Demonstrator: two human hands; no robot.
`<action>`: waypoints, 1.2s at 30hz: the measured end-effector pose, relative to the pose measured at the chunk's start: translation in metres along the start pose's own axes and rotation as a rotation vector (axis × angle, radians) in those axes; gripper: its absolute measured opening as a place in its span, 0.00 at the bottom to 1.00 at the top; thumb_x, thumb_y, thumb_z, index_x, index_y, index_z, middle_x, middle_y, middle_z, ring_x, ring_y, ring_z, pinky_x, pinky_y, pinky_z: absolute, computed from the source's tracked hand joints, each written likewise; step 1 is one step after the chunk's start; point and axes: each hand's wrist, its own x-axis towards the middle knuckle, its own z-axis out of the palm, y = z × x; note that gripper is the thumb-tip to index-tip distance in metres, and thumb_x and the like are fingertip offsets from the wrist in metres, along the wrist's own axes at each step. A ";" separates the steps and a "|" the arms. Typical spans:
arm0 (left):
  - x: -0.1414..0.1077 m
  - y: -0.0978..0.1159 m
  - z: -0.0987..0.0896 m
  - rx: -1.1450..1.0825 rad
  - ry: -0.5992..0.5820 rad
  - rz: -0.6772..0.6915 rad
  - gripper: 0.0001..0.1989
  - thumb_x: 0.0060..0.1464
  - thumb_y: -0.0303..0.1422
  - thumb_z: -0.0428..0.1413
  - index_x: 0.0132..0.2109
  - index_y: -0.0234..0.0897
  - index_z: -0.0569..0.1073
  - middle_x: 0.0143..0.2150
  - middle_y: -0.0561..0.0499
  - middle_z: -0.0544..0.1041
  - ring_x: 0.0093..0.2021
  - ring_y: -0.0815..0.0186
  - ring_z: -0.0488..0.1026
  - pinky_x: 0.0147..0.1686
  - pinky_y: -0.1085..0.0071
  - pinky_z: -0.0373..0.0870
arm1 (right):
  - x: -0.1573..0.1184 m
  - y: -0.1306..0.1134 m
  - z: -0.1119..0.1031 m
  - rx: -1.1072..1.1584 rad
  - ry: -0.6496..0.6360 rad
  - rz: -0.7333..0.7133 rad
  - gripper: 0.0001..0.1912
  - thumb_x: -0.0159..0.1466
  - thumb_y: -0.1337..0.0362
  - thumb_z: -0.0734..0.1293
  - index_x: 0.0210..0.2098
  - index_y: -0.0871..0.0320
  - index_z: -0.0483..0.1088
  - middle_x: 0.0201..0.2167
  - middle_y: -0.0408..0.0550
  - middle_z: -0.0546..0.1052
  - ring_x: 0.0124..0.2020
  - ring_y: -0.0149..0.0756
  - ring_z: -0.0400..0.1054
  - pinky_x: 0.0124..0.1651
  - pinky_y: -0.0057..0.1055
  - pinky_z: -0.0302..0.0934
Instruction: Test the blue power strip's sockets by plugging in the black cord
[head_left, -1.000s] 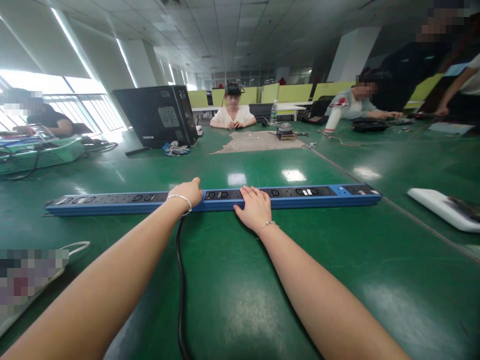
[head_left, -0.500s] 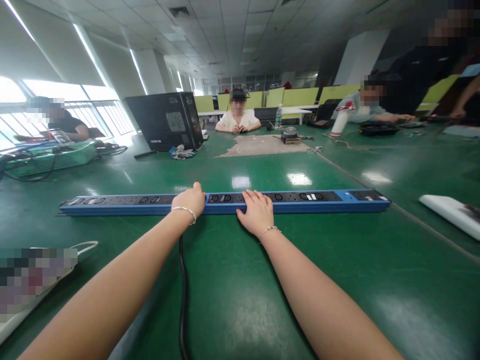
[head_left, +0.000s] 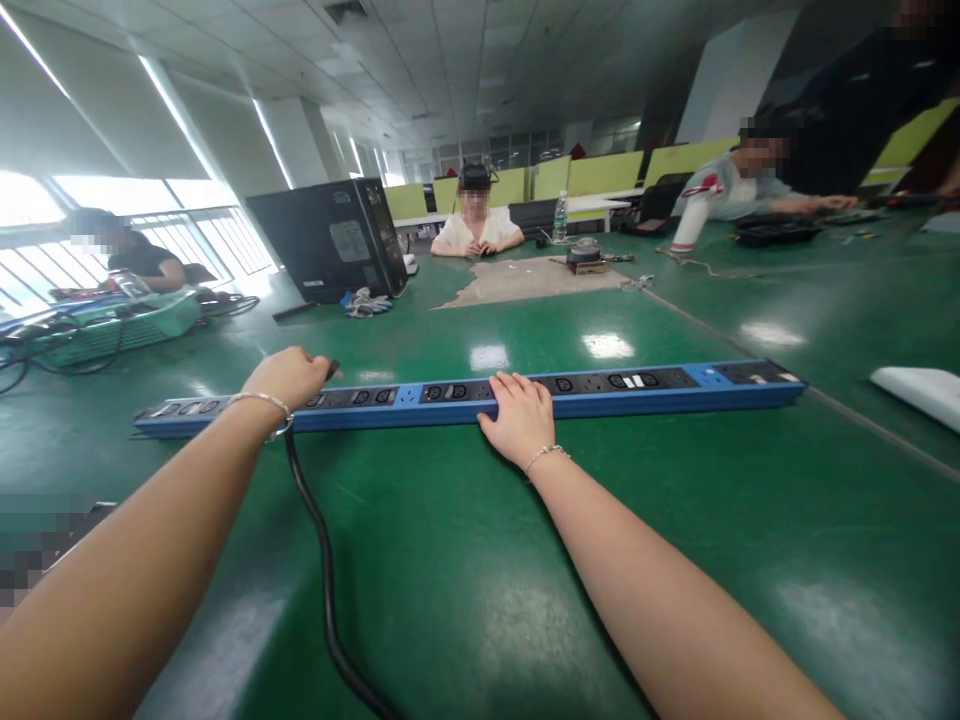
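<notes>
A long blue power strip (head_left: 660,399) with black socket panels lies across the green table (head_left: 465,520) in front of me. My left hand (head_left: 289,378) is closed round a black plug (head_left: 333,370), held just above the left half of the strip. From under that hand a black cable (head_left: 326,560) runs down towards me. Near the strip's middle, my right hand (head_left: 521,415) grips it, with fingers over the top and thumb against the front side. A bare blue socket (head_left: 408,396) shows between my two hands.
Beyond the strip stand a black computer case (head_left: 330,240), gloves (head_left: 366,303) and a green basket (head_left: 142,325). A tape roll (head_left: 583,255), a water bottle (head_left: 560,217) and a white bottle (head_left: 690,222) are farther back. A white object (head_left: 919,400) lies at right. Several people sit or stand around.
My left hand has moved left along the strip with the plug, uncovering the blue socket. The cable has shifted with it. My right hand stays on the strip, whose right end now appears slightly higher.
</notes>
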 end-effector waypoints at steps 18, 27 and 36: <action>0.029 -0.023 0.053 0.185 -0.088 0.107 0.26 0.54 0.47 0.40 0.49 0.34 0.69 0.46 0.33 0.76 0.45 0.48 0.74 0.39 0.59 0.68 | 0.000 0.000 0.000 -0.009 -0.003 0.007 0.28 0.59 0.56 0.63 0.57 0.56 0.63 0.60 0.48 0.64 0.61 0.43 0.52 0.61 0.43 0.41; 0.026 -0.024 0.060 -0.037 -0.132 0.035 0.23 0.54 0.46 0.42 0.48 0.36 0.66 0.34 0.42 0.79 0.36 0.55 0.76 0.35 0.64 0.68 | 0.000 -0.001 -0.002 -0.012 -0.025 0.013 0.27 0.59 0.57 0.62 0.58 0.56 0.63 0.61 0.48 0.64 0.62 0.43 0.51 0.61 0.44 0.40; 0.010 -0.011 0.054 0.050 -0.100 0.058 0.21 0.57 0.42 0.38 0.49 0.32 0.63 0.46 0.31 0.76 0.46 0.49 0.74 0.40 0.60 0.67 | -0.001 0.001 -0.001 -0.018 0.002 -0.009 0.27 0.59 0.57 0.63 0.58 0.56 0.62 0.60 0.48 0.64 0.61 0.43 0.51 0.61 0.44 0.40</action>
